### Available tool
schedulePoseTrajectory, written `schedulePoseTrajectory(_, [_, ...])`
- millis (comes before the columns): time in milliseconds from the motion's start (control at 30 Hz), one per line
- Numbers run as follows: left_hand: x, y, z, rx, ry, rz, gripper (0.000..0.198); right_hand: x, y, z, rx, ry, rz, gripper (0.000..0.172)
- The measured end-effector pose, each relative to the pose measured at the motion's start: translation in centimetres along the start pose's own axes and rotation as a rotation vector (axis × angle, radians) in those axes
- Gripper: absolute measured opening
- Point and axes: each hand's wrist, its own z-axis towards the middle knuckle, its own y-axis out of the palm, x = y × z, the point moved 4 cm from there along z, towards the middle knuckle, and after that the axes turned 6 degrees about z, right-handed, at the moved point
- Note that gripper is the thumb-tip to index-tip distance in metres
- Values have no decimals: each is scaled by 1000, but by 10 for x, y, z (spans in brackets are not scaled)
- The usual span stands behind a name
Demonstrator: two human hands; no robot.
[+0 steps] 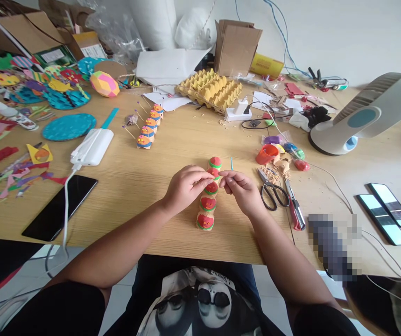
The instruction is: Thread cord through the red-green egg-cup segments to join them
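A strip of egg-carton humps (208, 204) lies lengthwise before me, topped with red clay patches edged in green. The nearer humps carry small orange dots like faces; the farthest hump (215, 162) is plain red. My left hand (188, 186) pinches thumb and forefinger together over the strip's left side, and whatever is between them is too small to make out. On the other side, my right hand (240, 189) is closed, its forefinger reaching to the second hump from the far end. A thin blue stick (231, 163) rises from behind its curled fingers, apparently held there.
Scissors (273, 189), a utility knife (294, 205) and a red cup (267, 154) lie to the right, near a white fan (357, 116). A finished-looking carton strip (150, 126) with pins stands back left. Further left are a power bank (93, 147) and phone (60, 205).
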Motion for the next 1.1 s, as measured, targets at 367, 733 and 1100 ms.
schedulePoseTrajectory(367, [3, 0, 1, -2, 45, 87, 15, -4, 9, -4, -93, 85, -98, 29])
schedulePoseTrajectory(733, [13, 2, -4, -13, 221, 323, 8, -1, 11, -6, -58, 103, -95, 26])
schedulePoseTrajectory(1100, [11, -3, -4, 49, 230, 246, 7, 0, 7, -5, 28, 140, -5, 35])
